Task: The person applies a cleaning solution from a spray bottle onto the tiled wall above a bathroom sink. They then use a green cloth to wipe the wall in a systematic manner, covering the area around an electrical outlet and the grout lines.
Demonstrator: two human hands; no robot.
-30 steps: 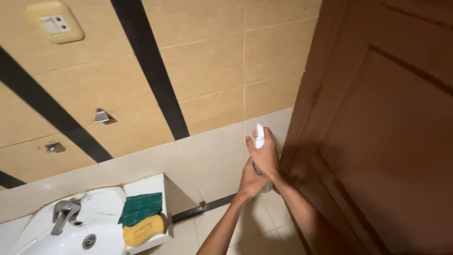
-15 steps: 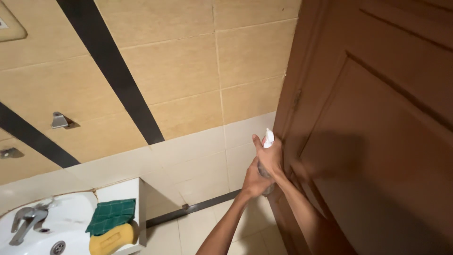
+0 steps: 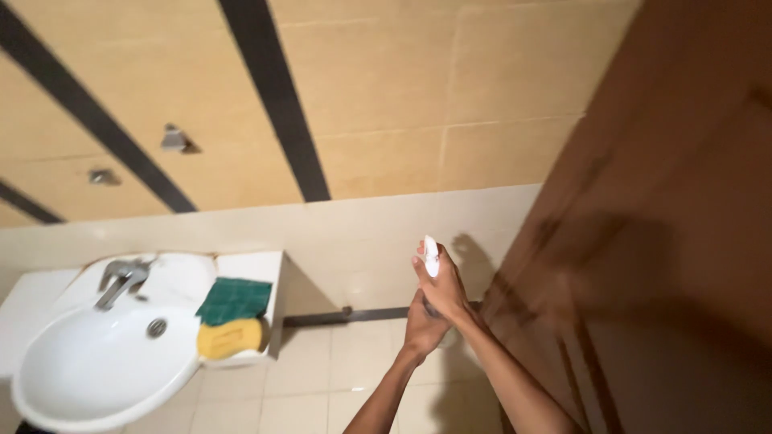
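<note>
Now, against a second earlier, we held the small white plastic spray bottle farther left of the brown wooden door. Our right hand closed round it; our left hand cupped beneath, grip unclear.

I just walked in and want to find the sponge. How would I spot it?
Start at the white washbasin in the lower left, with its metal tap. On the flat ledge at the basin's right side lie two things, touching: a dark green scouring pad and, nearer the camera, the sponge. It is the yellow, rounded, thick one; the pad is flat and square.
</note>
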